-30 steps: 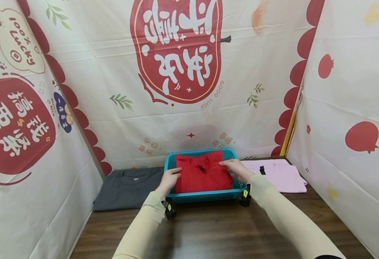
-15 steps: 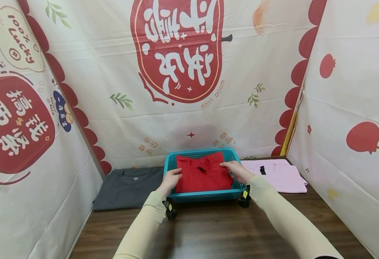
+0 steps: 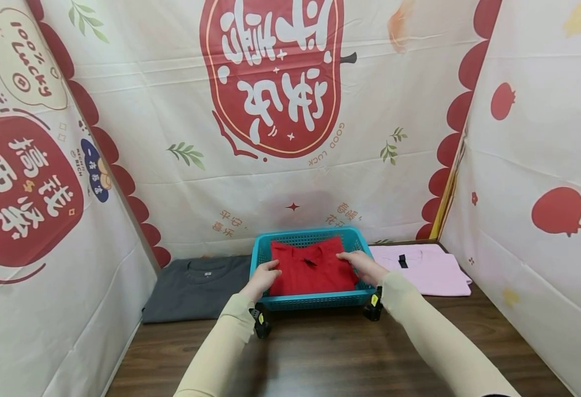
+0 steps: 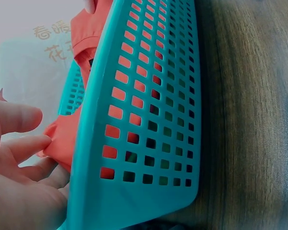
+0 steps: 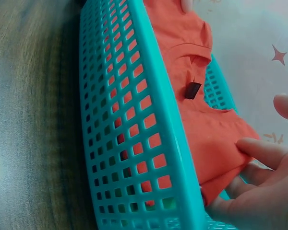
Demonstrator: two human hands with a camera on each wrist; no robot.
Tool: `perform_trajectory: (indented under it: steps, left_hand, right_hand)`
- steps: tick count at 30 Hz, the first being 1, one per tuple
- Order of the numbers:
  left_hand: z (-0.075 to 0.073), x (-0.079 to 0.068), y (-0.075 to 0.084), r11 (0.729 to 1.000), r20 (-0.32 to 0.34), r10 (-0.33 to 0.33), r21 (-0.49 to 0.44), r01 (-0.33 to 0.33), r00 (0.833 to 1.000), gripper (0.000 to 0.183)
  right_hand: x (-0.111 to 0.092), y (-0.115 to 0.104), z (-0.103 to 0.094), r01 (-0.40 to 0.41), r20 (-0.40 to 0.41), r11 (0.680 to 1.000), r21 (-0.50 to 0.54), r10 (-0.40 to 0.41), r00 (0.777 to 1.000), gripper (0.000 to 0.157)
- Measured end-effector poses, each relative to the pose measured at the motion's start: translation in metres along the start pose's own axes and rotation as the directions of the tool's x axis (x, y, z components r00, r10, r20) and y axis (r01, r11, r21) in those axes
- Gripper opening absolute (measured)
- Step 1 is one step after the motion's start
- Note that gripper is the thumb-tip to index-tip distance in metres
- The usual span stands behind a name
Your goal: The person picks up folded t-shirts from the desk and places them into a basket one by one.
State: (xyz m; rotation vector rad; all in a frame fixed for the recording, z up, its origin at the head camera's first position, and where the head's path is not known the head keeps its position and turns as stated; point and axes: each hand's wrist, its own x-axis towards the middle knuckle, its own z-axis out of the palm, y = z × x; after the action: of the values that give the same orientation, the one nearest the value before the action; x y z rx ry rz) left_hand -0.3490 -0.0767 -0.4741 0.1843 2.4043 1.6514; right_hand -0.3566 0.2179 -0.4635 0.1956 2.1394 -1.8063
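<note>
A folded red T-shirt [image 3: 315, 273] with a dark neck label lies in a turquoise plastic basket [image 3: 315, 300]. My left hand [image 3: 262, 277] is at the shirt's left side, just inside the rim. In the left wrist view its fingertips touch the red cloth, while the thumb stands away from it. At the opposite side, my right hand [image 3: 364, 266] touches the shirt's right edge. The right wrist view shows its index finger [image 5: 264, 149] against the cloth and the thumb apart; the other fingers are lower, partly hidden beside the shirt.
On the wooden table [image 3: 320, 353], a folded dark grey T-shirt [image 3: 198, 292] lies left of the basket. A folded pink shirt [image 3: 429, 273] with a black label lies to its right. Printed cloth walls [image 3: 290, 182] enclose the back and sides.
The red shirt's far edge sits slightly lower in the basket than before, showing more of the basket's back wall. Both hands have shifted only slightly.
</note>
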Motion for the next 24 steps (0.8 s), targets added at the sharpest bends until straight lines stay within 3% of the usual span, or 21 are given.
perform_trajectory:
  steps: [9,24]
  left_hand:
    - [0.001,0.0,-0.001,1.0,0.018,-0.006,0.028,0.005,1.0,0.052]
    - [-0.002,-0.003,-0.003,0.998,0.042,-0.045,0.042,0.044,0.998,0.056]
  right_hand:
    - [-0.001,0.006,0.002,0.012,0.008,1.0,0.0,-0.012,1.0,0.052]
    - [-0.001,0.012,-0.004,-0.045,0.005,0.998,-0.033,0.046,0.999,0.067]
